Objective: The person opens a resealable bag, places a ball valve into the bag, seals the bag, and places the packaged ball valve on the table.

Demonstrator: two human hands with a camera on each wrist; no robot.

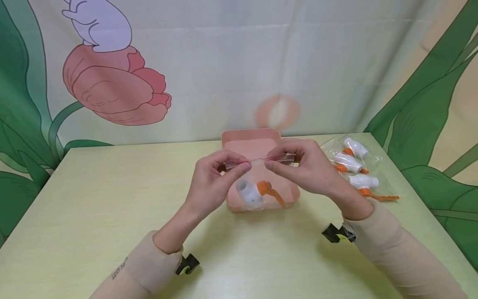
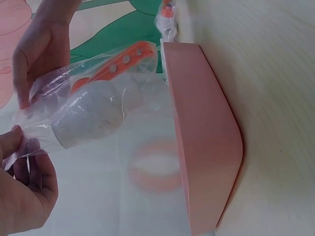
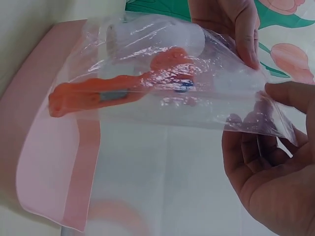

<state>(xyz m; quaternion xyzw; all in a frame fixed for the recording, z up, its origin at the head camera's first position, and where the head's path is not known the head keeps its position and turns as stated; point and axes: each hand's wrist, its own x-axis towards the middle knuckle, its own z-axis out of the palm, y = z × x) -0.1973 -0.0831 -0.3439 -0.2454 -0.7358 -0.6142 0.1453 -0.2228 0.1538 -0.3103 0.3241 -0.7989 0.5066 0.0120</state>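
Observation:
My left hand (image 1: 210,180) and right hand (image 1: 308,168) each pinch the top edge of a clear plastic bag (image 3: 216,115) between thumb and fingers, with the thumbs close together. The bag hangs down over a pink open box (image 1: 232,204). Inside it are a white rounded hollow piece (image 1: 249,194) and an orange strap-like piece (image 1: 271,192). Grey patches show along the orange strap (image 3: 88,96) in the right wrist view. From the left wrist, the bag's lower end overlaps the near wall of the box (image 2: 206,128).
At the right of the table, further clear bags hold several white pieces (image 1: 361,181) with orange parts (image 1: 381,197). The pale wooden tabletop (image 1: 123,199) ends at a printed curtain (image 1: 209,74) behind the box. Small black cameras (image 1: 188,264) sit at both wrists.

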